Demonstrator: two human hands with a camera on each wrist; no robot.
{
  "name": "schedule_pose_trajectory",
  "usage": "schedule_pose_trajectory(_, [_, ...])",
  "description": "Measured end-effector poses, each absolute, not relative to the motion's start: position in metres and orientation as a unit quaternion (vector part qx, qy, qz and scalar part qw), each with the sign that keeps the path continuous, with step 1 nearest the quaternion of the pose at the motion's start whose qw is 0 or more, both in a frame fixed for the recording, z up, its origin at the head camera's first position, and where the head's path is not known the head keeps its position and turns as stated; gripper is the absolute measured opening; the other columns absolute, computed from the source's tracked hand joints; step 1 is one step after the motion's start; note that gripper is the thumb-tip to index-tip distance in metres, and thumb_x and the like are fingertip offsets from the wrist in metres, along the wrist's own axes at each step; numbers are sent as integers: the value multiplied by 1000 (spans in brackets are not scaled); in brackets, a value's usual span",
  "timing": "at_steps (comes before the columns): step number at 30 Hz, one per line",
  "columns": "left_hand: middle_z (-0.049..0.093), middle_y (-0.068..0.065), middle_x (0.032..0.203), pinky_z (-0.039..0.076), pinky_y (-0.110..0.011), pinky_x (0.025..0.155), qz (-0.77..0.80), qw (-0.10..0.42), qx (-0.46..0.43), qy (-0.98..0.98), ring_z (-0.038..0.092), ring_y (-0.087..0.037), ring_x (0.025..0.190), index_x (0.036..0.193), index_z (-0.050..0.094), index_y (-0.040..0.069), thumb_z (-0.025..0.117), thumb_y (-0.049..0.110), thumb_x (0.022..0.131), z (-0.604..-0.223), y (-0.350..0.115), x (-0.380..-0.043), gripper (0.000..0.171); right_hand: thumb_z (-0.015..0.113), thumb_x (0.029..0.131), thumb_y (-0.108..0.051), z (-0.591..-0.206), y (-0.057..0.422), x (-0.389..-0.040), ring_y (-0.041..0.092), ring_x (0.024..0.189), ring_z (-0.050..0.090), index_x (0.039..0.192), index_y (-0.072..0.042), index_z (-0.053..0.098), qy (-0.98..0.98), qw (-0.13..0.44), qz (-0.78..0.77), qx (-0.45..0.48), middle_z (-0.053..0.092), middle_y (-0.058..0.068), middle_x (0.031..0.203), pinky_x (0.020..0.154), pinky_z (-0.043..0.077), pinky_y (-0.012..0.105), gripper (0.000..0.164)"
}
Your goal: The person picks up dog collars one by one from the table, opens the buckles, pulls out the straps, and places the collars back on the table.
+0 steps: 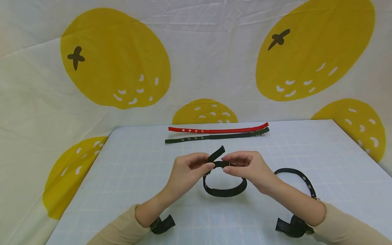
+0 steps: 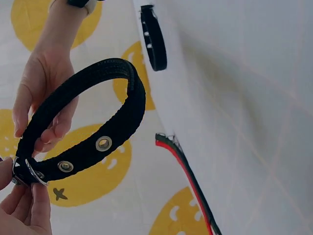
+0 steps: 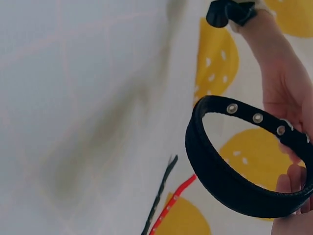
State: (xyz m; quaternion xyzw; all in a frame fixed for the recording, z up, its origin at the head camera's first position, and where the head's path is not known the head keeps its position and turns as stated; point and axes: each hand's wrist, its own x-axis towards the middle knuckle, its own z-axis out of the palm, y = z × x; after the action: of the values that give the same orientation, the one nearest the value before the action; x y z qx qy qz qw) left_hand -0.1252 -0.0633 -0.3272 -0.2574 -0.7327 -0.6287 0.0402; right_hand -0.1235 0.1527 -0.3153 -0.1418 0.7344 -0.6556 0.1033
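Note:
Both hands hold a black collar [image 1: 225, 193] bent into a closed loop above the table. My left hand [image 1: 191, 166] pinches it by the buckle, where the free end sticks up. In the left wrist view a metal D-ring [image 2: 37, 171] shows beside the fingers, and metal eyelets [image 2: 103, 143] line the strap. My right hand [image 1: 249, 169] pinches the strap's upper part between thumb and fingers, close to the left hand. The loop hangs below the hands; the right wrist view shows its wide padded band [image 3: 210, 169]. The fingers partly hide the buckle.
A red collar [image 1: 226, 131] and a dark green collar [image 1: 220, 136] lie side by side at the table's back edge. Another black collar [image 1: 298, 172] lies curved on the table [image 1: 137, 190], partly behind the right forearm. A white cloth with yellow fruit shapes hangs behind.

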Motion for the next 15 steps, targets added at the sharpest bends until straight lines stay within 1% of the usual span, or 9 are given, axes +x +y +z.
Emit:
schedule_pose_trajectory(2, [68,-4,84,55,-31,70,-615,57,-270,-738,66,-14,74,95,69,3,71,13,83,-328,-63,-126,16,74,80,-12,-315,154,-124,16,86,64,109,9,62,743,104,-644,-151,68,8,98,76,53,28,37])
schedule_pose_trajectory(4, [68,-2,84,55,-31,71,-603,76,-285,-741,66,-12,75,94,70,5,71,13,82,-328,-63,-126,15,73,80,-11,-315,156,-125,17,90,64,110,8,62,747,102,-636,-166,67,10,102,78,53,28,37])
schedule_pose_trajectory(6, [69,-2,85,55,-30,73,-589,99,-304,-742,65,-11,76,95,70,5,72,13,82,-328,-63,-127,15,73,81,-10,-314,158,-126,19,94,63,109,6,63,751,87,-626,-191,65,11,105,81,52,29,34])
schedule_pose_trajectory(8, [69,-1,86,54,-28,73,-566,128,-326,-747,63,-10,76,95,70,5,73,12,80,-328,-62,-128,16,71,82,-7,-311,160,-126,22,95,62,107,3,64,756,63,-615,-214,64,11,105,82,52,30,28])
schedule_pose_trajectory(11, [67,1,84,52,-25,67,-518,175,-362,-755,58,-8,73,94,70,6,74,11,79,-329,-62,-130,16,69,83,-8,-305,160,-126,25,89,62,103,-1,67,769,30,-599,-221,64,11,99,78,54,32,21])
schedule_pose_trajectory(14, [66,2,83,50,-22,63,-470,217,-391,-761,55,-7,72,92,69,7,75,10,78,-329,-61,-132,16,71,83,-13,-301,157,-126,26,81,65,99,-4,69,779,28,-592,-205,67,9,91,72,55,33,18])
schedule_pose_trajectory(15, [66,2,84,50,-21,64,-459,228,-399,-760,55,-6,73,91,69,7,76,10,77,-329,-60,-133,16,71,83,-15,-300,155,-126,26,78,65,98,-4,70,781,30,-591,-199,68,9,90,71,55,33,19])
